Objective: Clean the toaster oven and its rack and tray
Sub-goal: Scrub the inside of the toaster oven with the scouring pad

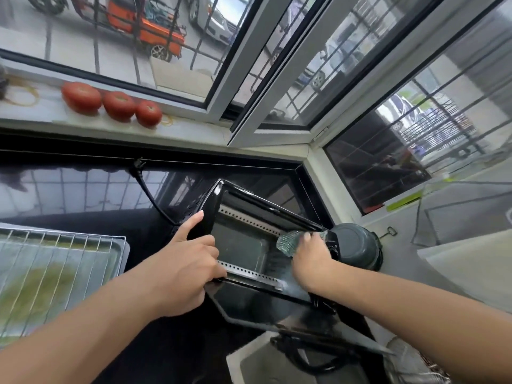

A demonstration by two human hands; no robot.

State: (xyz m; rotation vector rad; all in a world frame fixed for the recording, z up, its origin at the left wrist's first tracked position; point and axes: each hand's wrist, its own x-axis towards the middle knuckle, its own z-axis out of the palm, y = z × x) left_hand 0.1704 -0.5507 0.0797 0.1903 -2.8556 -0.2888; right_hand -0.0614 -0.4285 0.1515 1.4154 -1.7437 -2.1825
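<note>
Toaster oven (249,245): sitting tilted on dark counter (124,231), door open. Left hand (185,270) gripping its front frame; right hand (310,259) clutching clear ribbed glass (291,241) at cavity. Rack (50,273) lying over tray (119,253), left.

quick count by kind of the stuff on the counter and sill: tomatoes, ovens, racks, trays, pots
tomatoes: 3
toaster oven: 1
wire rack: 1
tray: 1
dark pot: 1
total: 7
</note>
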